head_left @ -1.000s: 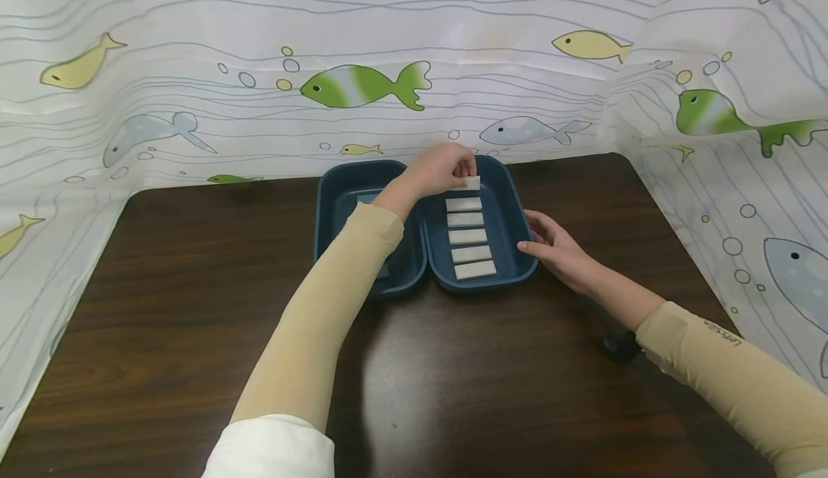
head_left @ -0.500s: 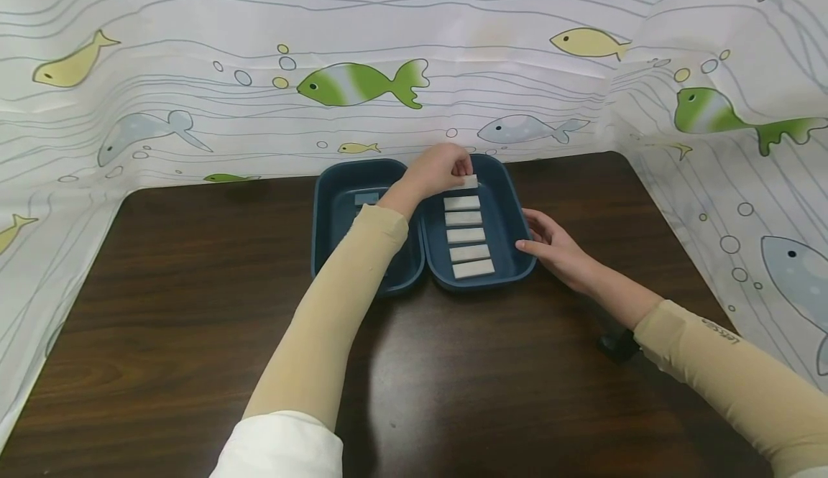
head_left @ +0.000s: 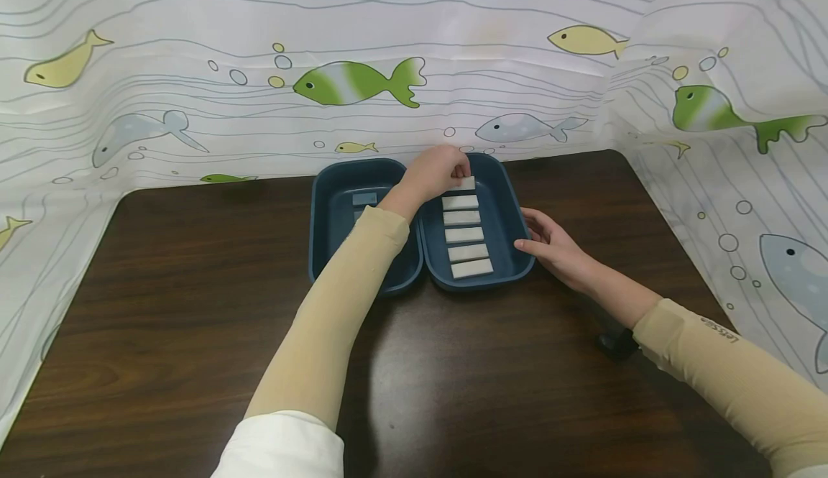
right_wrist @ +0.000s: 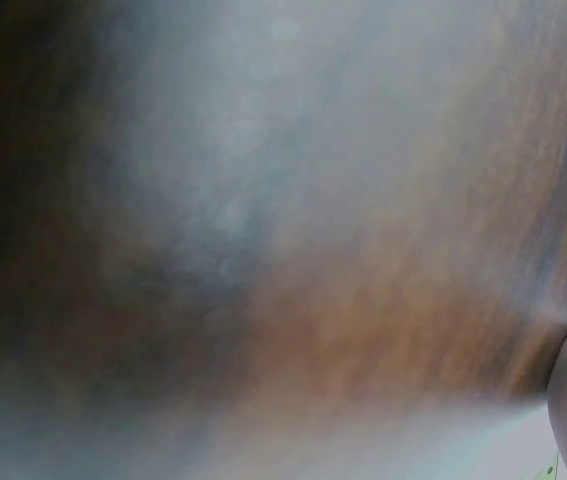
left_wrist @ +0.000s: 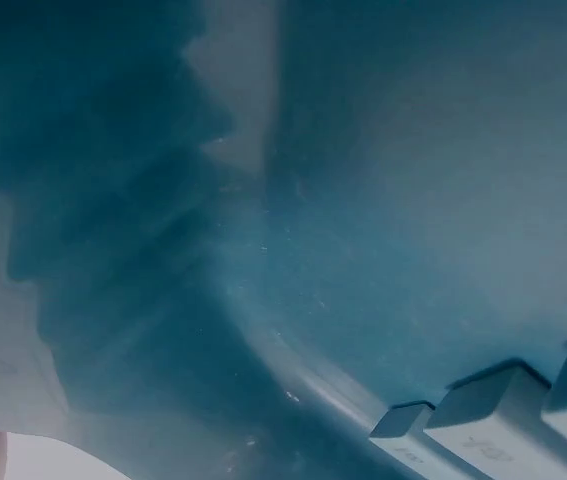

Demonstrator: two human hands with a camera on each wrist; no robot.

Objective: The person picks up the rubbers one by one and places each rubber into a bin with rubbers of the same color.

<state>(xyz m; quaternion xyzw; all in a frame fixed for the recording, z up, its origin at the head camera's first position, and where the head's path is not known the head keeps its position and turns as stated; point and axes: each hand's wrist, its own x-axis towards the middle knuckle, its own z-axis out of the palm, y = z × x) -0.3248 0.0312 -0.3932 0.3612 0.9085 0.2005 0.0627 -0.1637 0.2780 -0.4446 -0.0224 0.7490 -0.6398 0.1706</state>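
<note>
Two dark blue trays stand side by side. Down the right tray runs a column of several white rectangular tiles. My left hand reaches across the left tray and pinches the farthest white tile with its fingertips, partly hiding it. My right hand holds the right tray's outer side, thumb at the rim and fingers outside. Blue-grey blocks lie in the left tray, partly covered by my left forearm. The left wrist view shows pale blocks with faint marks along a blue wall.
Both trays sit near the back edge of a dark wooden table. Behind and beside it hangs a white sheet printed with fish. A small black object is under my right wrist. The right wrist view is mostly blurred wood.
My left forearm has swung slightly right, uncovering more of the blue-grey blocks. Its fingertips stay at the farthest tile, and my right hand keeps its hold. The whole view has shifted a little.
</note>
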